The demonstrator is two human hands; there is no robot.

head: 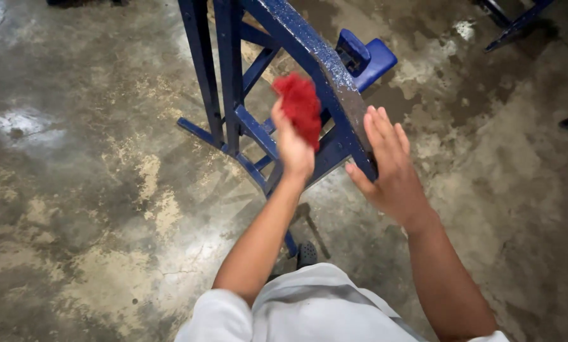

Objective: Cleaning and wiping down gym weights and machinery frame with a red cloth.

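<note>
Stained concrete floor [94, 209], left hand [291, 149] gripping red rag [302, 104], right hand [388, 168] on blue frame [322, 66]

the scene is dimly lit from above, glare is seen on the wet floor [24, 120], and slight motion blur is shown throughout.

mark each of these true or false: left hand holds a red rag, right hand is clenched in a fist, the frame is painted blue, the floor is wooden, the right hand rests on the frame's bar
1. The left hand holds a red rag. True.
2. The right hand is clenched in a fist. False: its fingers are stretched out flat.
3. The metal frame is painted blue. True.
4. The floor is wooden. False: it is stained, patchy concrete.
5. The right hand rests on the frame's slanted bar. True: the thumb sits under its lower end and the fingers lie along it.
</note>
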